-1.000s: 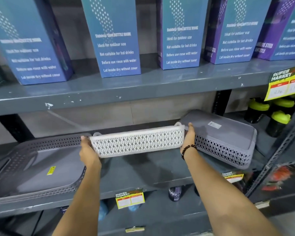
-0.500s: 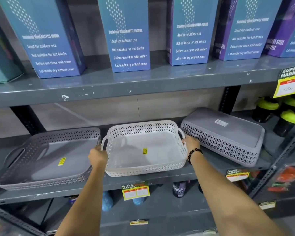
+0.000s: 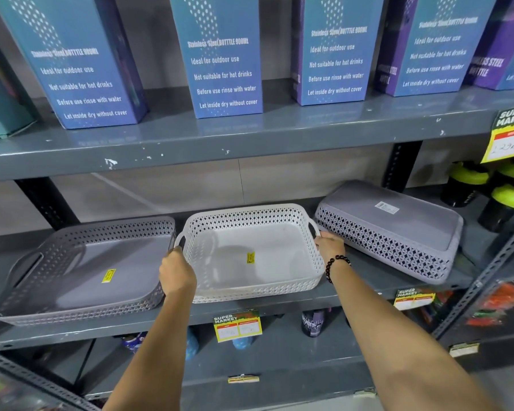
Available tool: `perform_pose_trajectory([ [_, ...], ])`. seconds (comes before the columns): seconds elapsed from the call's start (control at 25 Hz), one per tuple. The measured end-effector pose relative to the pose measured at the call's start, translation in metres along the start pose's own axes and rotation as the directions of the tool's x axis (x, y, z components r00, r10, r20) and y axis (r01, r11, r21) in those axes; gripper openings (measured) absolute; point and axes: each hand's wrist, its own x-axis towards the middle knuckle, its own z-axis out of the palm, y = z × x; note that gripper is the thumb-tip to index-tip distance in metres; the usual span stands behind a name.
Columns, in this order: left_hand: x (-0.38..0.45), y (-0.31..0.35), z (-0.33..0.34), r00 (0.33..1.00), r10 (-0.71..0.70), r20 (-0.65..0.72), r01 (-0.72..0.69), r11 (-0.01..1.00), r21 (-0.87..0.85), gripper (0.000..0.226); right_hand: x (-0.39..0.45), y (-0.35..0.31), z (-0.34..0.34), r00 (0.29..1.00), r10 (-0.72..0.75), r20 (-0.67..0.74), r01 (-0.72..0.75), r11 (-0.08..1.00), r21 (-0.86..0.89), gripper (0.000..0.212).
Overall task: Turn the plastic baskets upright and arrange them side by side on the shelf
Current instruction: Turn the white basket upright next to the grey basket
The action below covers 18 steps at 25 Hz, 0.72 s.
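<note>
White perforated plastic basket (image 3: 251,253), upright, sits mid-shelf on the grey metal shelf (image 3: 279,314), open side up, yellow sticker on its floor. Left hand (image 3: 177,272) clenched over the basket's left rim near the handle; right hand (image 3: 328,246) grasping the right rim by the other handle, beaded bracelet at the wrist. Both sets of fingers closed on the basket.

Left of it, just beside: grey perforated plastic basket (image 3: 83,271), upright, near edge overhanging the shelf lip slightly. Right of it: grey plastic basket, upside down (image 3: 395,229), base up with a white label, lying at an angle to the others, its near-left corner close to the right hand.

Judged stage: white basket placed, one basket left to flip.

Risks: nudging the white basket leftward could push the overhanging grey one off the front edge. The right knuckles sit tight against the inverted basket; withdrawing carelessly could skew it further back toward the green-lidded bottles (image 3: 505,197).
</note>
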Motion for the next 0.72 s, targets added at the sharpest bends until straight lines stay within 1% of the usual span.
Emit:
perform_pose_trajectory([
  [0.08, 0.001, -0.002, -0.001, 1.000, 0.017, -0.001, -0.017, 1.000, 0.020, 0.031, 0.004, 0.002, 0.003, 1.000, -0.021, -0.001, 0.021, 0.999, -0.029, 0.031],
  [0.2, 0.003, -0.009, -0.002, 0.999, 0.038, -0.006, -0.038, 0.998, 0.047, 0.035, 0.008, 0.003, 0.007, 0.997, -0.072, 0.037, 0.077, 0.988, -0.133, 0.028],
  [0.28, 0.005, -0.010, 0.000, 0.999, 0.035, -0.004, -0.035, 0.998, 0.050, 0.037, 0.006, 0.000, 0.007, 0.995, -0.087, 0.037, 0.093, 0.977, -0.194, 0.030],
  [0.4, 0.006, -0.005, 0.005, 0.997, 0.078, -0.011, -0.078, 0.996, 0.031, 0.039, -0.002, -0.006, 0.002, 0.992, -0.128, -0.017, 0.123, 0.976, -0.177, 0.032],
  [0.52, 0.006, 0.018, 0.012, 0.992, 0.123, -0.002, -0.122, 0.989, -0.082, 0.042, -0.012, -0.015, -0.011, 0.972, -0.229, -0.060, 0.213, 0.957, -0.200, 0.027],
  [0.64, 0.005, 0.066, 0.033, 0.966, 0.258, 0.029, -0.248, 0.951, -0.184, 0.041, -0.020, -0.025, -0.047, 0.945, -0.304, -0.117, 0.264, 0.926, -0.271, 0.023],
  [0.72, 0.000, 0.104, 0.051, 0.941, 0.337, 0.041, -0.317, 0.915, -0.248, 0.040, -0.022, -0.033, -0.081, 0.931, -0.327, -0.165, 0.266, 0.913, -0.309, 0.022],
])
